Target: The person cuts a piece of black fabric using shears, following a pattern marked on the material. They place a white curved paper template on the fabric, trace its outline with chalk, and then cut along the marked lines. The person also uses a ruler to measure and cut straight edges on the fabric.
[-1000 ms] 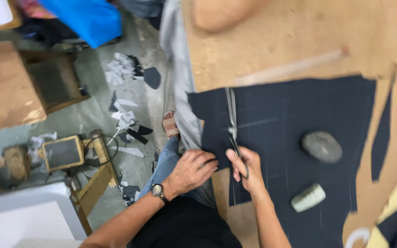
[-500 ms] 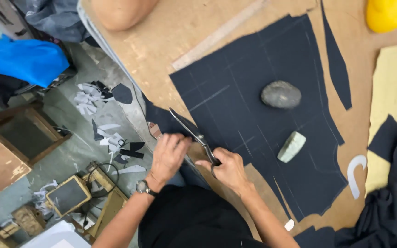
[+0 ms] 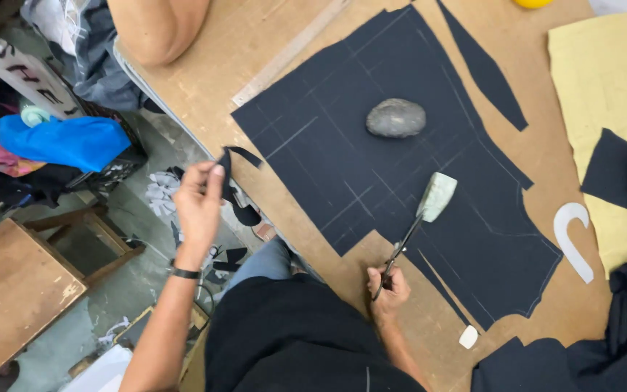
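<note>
A large piece of dark navy cloth point(image 3: 400, 167) with chalk lines lies flat on the brown table point(image 3: 255, 51). My left hand point(image 3: 199, 203) is raised over the table's edge, pinching a thin cut strip of dark cloth point(image 3: 235, 161). My right hand point(image 3: 388, 287) rests on the table near my body and grips the handles of long scissors point(image 3: 399, 250), whose blades point up toward a pale chalk block point(image 3: 437, 196) on the cloth. A grey stone point(image 3: 396, 117) weighs the cloth down.
Another person's bare arm point(image 3: 157, 25) leans on the table's far corner beside a long ruler point(image 3: 292, 51). A white curved template point(image 3: 571, 236), yellow paper point(image 3: 604, 87), more dark cloth point(image 3: 618, 334) and a small white chalk point(image 3: 469, 337) lie right. Cloth scraps litter the floor point(image 3: 161, 196); a wooden bench point(image 3: 16, 290) stands left.
The cut along the cloth's near edge has ended. My left hand has lifted the severed strip away to the left. My right hand has drawn the scissors back toward my body.
</note>
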